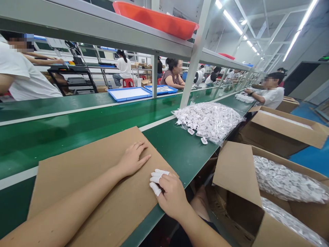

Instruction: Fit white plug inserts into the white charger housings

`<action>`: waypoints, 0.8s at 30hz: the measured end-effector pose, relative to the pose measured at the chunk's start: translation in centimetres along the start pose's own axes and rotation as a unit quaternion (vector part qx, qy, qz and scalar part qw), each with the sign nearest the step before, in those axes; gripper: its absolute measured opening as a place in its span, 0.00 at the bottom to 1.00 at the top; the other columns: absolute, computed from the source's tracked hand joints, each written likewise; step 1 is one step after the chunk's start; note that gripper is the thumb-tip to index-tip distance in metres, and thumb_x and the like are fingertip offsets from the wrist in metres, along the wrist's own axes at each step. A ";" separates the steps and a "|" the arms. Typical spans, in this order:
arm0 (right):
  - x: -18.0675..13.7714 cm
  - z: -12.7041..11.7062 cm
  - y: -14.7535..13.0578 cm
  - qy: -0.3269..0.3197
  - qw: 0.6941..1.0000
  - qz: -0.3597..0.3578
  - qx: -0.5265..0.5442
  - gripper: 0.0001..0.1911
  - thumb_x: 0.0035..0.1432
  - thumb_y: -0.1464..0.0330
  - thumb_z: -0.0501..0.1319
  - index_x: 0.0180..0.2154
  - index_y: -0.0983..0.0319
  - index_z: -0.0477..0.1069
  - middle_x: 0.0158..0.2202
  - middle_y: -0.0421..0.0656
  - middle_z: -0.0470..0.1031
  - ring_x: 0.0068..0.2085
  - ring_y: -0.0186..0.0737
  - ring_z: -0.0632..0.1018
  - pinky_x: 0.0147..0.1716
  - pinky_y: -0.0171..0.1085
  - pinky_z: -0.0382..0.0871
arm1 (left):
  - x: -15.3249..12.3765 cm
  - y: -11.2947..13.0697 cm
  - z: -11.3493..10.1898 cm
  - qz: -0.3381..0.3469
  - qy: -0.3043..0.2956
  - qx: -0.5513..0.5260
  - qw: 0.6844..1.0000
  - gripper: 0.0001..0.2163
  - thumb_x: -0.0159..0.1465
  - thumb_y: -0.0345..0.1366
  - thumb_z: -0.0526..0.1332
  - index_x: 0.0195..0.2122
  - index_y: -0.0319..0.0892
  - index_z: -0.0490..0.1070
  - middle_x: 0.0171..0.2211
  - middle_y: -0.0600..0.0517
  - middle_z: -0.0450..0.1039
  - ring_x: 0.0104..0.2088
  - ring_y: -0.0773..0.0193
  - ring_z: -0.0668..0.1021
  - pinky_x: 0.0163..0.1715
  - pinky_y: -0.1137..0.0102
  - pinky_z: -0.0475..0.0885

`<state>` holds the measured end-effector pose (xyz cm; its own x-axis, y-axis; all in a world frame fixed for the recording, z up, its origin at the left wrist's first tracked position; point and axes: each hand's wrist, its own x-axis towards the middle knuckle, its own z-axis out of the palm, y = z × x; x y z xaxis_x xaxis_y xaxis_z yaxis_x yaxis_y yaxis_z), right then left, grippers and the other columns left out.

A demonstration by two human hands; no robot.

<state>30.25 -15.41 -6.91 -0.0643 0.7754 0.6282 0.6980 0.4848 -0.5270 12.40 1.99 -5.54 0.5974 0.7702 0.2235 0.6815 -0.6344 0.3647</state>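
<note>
A flat brown cardboard sheet [102, 192] lies on the green workbench, partly over the white line at its far side. My left hand [132, 158] rests on the sheet near its far right corner, fingers stretched out and holding nothing. Close by, my right hand [168, 190] lies at the sheet's right edge, with white finger covers on several fingertips. Its fingers are spread, and nothing shows in them. Right of the sheet, a heap of small white plastic parts [205, 120] spills from a clear bag on the bench.
An open carton [236, 168] with bagged white parts [288, 178] stands at the right, another carton [282, 123] behind it. Blue trays [130, 99] sit across the green belt [77, 127]. A red tray [154, 20] lies on the overhead shelf. Several co-workers sit along the line.
</note>
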 end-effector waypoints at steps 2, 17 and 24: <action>0.0 0.0 0.0 0.002 1.000 0.000 -0.001 0.10 0.70 0.70 0.59 0.45 0.57 0.80 0.46 0.44 0.85 0.53 0.46 0.83 0.56 0.46 0.77 | 0.0 0.0 0.0 -0.001 -0.001 0.000 1.000 0.27 0.71 0.58 0.53 0.62 0.44 0.70 0.69 0.42 0.62 0.70 0.39 0.62 0.69 0.41 0.59; 0.0 0.0 0.0 0.006 1.000 -0.002 0.006 0.09 0.69 0.70 0.60 0.45 0.57 0.79 0.46 0.42 0.85 0.53 0.47 0.83 0.57 0.46 0.77 | 0.0 0.2 -0.1 -0.008 -0.018 0.014 1.000 0.29 0.72 0.59 0.51 0.63 0.43 0.68 0.70 0.43 0.60 0.70 0.43 0.61 0.70 0.43 0.58; 0.0 0.2 0.0 -0.008 0.999 0.024 0.034 0.10 0.69 0.70 0.60 0.45 0.57 0.80 0.48 0.44 0.85 0.55 0.48 0.83 0.58 0.48 0.75 | 0.1 0.3 -0.3 -0.001 -0.010 0.019 1.000 0.29 0.72 0.59 0.50 0.62 0.43 0.69 0.68 0.43 0.63 0.69 0.43 0.63 0.69 0.44 0.60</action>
<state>30.07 -15.33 -6.98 -0.0434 0.8052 0.5915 0.6511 0.4718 -0.5945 12.57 1.90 -5.17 0.6044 0.7698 0.2051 0.6974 -0.6357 0.3309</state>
